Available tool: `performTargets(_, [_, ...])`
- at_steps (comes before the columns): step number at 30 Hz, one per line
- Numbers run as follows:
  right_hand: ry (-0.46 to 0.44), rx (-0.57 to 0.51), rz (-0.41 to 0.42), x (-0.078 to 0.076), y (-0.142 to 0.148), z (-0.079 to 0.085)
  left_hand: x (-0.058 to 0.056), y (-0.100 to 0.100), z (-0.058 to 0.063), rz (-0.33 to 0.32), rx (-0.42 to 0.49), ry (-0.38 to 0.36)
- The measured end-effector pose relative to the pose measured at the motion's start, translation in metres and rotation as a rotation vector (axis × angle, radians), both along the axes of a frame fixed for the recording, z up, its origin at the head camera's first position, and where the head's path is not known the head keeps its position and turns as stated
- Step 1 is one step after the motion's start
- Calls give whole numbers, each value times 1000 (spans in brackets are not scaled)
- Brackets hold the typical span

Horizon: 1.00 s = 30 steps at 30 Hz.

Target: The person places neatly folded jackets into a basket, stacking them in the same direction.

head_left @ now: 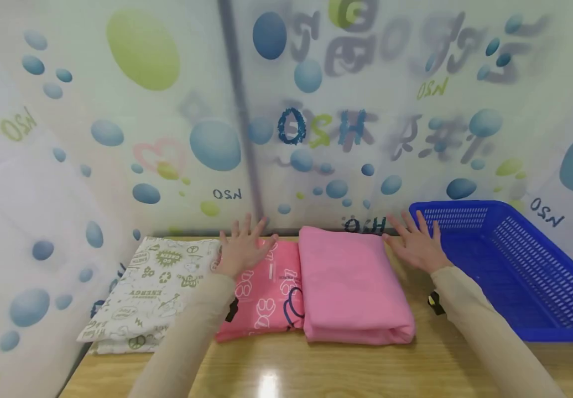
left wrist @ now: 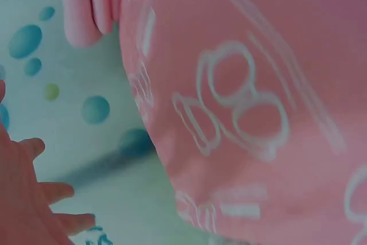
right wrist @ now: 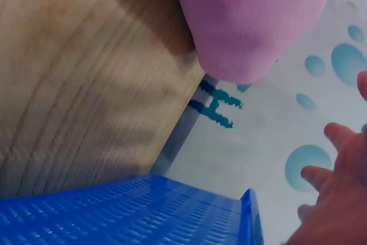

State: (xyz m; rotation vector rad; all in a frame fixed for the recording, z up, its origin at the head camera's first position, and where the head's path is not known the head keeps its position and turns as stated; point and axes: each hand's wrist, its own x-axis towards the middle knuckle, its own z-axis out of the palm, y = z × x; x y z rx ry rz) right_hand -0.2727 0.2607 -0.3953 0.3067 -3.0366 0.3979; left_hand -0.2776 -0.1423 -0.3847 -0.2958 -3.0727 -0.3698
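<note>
Three folded cloths lie side by side on the table. My left hand, fingers spread, hovers over the back left part of a pink cloth with white printed outlines; the left wrist view shows that hand beside the cloth's edge, with nothing in it. A thick plain pink folded cloth sits in the middle. Just right of its back corner, my right hand is spread and holds nothing, near the left rim of a blue plastic basket. At the left lies a white cloth with green print.
The wooden table ends at the back against a pale curtain with blue and green spots. Its side panels close in at left and right. The perforated basket takes up the table's right side.
</note>
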Motion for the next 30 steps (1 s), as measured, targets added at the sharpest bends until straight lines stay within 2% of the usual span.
performTargets(7, [14, -25, 110, 6, -6, -12, 16, 42, -14, -132, 154, -141])
performTargets(11, [30, -12, 128, 8, -9, -17, 23, 58, -23, -173, 218, -160])
performTargets(15, [34, -21, 132, 12, -12, -17, 30, 69, -31, -215, 373, -235])
performTargets(18, [33, -40, 131, 17, -15, -21, 35, 75, -35, -216, 501, -311])
performTargets(24, [-8, -53, 110, 30, -23, -32, 44, 85, -36, -185, 615, -441])
performTargets(27, [-86, -142, 93, 35, -23, -36, 48, 88, -37, -165, 716, -490])
performTargets(30, [-156, -278, 96, 39, -20, -41, 48, 89, -38, -140, 824, -520])
